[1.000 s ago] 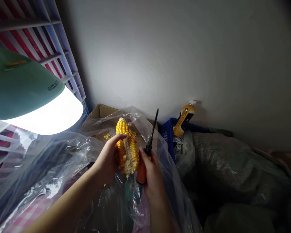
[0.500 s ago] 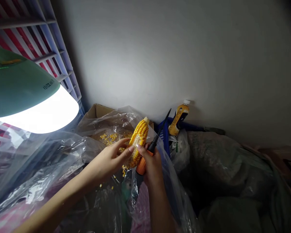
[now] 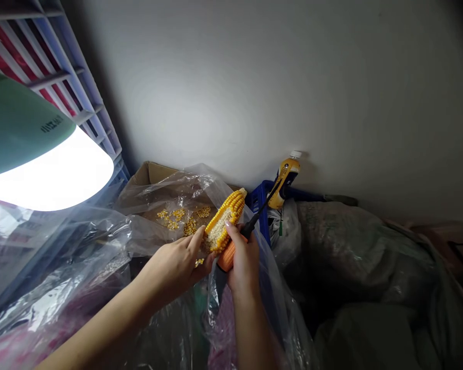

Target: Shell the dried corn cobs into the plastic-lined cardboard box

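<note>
My left hand [image 3: 183, 257] is closed round the lower end of an ear of corn [image 3: 226, 218], which tilts up to the right. A pale stripped patch runs along the side of the ear that faces me, with yellow kernels round it. In my right hand [image 3: 244, 254] is a screwdriver [image 3: 228, 255] with an orange and black handle, its dark shaft pointing up and right. The right thumb presses on the bare patch. Loose kernels [image 3: 173, 218] lie below in a clear plastic bag [image 3: 139, 226] lining a cardboard box [image 3: 143, 176].
A lit green lamp [image 3: 23, 121] stands close at the left, before a pale slatted crate [image 3: 88, 103]. A yellow bottle [image 3: 287, 177] leans by the wall behind a blue basket [image 3: 259, 195]. Large sacks [image 3: 351, 241] fill the right side.
The ear has tilted further right, showing more of its stripped patch. My left hand has shifted down to its lower end. The right thumb has moved along the ear and the screwdriver has tilted further right.
</note>
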The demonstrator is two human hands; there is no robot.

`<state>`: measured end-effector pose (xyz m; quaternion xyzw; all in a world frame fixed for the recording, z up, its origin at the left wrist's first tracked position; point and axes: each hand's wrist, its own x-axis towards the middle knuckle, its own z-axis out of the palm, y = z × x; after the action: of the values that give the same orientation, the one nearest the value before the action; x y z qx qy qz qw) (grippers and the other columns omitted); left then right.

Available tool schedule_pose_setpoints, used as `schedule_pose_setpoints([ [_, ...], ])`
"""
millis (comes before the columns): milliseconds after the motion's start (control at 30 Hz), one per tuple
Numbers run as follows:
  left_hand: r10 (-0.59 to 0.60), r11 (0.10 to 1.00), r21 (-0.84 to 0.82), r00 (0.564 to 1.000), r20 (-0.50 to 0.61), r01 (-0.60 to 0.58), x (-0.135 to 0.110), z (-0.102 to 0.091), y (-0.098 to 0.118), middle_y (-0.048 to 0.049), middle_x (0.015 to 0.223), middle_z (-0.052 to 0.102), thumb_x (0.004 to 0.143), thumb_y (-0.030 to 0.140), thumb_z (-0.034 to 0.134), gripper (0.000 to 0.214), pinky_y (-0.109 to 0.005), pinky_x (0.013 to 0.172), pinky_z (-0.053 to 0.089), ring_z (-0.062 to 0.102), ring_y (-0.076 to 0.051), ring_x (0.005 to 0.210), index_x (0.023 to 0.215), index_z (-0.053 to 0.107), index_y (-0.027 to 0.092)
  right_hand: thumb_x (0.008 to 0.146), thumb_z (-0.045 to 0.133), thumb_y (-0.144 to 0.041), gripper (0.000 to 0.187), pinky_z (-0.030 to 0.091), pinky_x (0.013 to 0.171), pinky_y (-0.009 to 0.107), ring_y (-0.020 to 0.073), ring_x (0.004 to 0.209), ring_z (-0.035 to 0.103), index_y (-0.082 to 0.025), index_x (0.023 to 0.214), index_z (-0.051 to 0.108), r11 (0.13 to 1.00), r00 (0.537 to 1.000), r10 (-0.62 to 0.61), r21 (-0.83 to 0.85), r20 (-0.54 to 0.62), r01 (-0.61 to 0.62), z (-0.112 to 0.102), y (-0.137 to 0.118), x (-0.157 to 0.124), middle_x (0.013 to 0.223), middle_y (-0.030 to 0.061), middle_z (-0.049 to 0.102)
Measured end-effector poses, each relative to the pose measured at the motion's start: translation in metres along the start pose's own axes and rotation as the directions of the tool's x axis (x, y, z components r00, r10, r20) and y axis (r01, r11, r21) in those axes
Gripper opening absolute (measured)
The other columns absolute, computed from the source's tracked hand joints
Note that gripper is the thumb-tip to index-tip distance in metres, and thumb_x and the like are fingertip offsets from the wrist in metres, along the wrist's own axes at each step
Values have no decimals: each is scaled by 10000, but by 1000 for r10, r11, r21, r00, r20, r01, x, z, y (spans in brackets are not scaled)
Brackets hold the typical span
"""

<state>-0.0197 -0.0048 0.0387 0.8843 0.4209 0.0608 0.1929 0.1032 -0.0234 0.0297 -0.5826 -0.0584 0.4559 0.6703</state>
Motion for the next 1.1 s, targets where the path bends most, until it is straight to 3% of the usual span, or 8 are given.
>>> schedule_pose_setpoints([
  [267, -51, 999, 11, 998, 30, 51, 1, 7, 5, -123, 824, 654, 830, 278, 314, 286, -294, 572, 479, 646, -225, 689, 1024, 446, 116, 527, 713, -323, 330, 439, 571, 246, 109, 555, 526, -179, 666, 450, 994, 999, -36, -103, -32, 33, 3, 2, -3, 584, -58, 531],
  [500, -129, 988, -82, 991, 33, 131, 3, 22, 10, -175, 818, 636, 828, 223, 261, 305, -345, 600, 468, 634, -258, 717, 1048, 410, 73, 556, 693, -350, 315, 445, 622, 266, 125, 604, 533, -170, 683, 469, 965, 990, -138, -230, -19, 130, 3, 8, -2, 627, -40, 535],
  [633, -152, 965, -196, 981, 120, 174, 4, 13, 7, -170, 877, 636, 847, 215, 225, 331, -332, 613, 452, 629, -245, 728, 1087, 400, 68, 542, 701, -340, 321, 446, 607, 250, 111, 591, 522, -168, 680, 468, 972, 991, -119, -210, -63, 104, 1, 7, 1, 608, -48, 519],
  [767, -101, 944, -298, 986, 136, 138, 3, -4, 8, -96, 801, 641, 864, 302, 233, 339, -289, 607, 433, 619, -211, 707, 1052, 452, 124, 537, 709, -330, 318, 453, 604, 250, 118, 605, 541, -169, 682, 475, 987, 996, -68, -149, -61, 58, -1, 3, 1, 627, -36, 548],
  [867, -95, 957, -259, 987, 133, 127, 3, -6, 11, -85, 756, 637, 842, 412, 298, 380, -272, 551, 412, 611, -210, 651, 1032, 463, 128, 532, 710, -327, 318, 448, 579, 248, 117, 580, 536, -172, 672, 469, 988, 996, -64, -144, -59, 55, -1, 1, -1, 605, -41, 540],
  [1100, -116, 988, -96, 989, 93, 125, 6, 11, 12, -109, 745, 639, 832, 329, 293, 304, -296, 532, 415, 625, -242, 635, 990, 427, 106, 531, 709, -321, 323, 444, 584, 249, 110, 569, 521, -174, 668, 457, 978, 994, -93, -193, -65, 79, -1, 3, -1, 593, -50, 523],
])
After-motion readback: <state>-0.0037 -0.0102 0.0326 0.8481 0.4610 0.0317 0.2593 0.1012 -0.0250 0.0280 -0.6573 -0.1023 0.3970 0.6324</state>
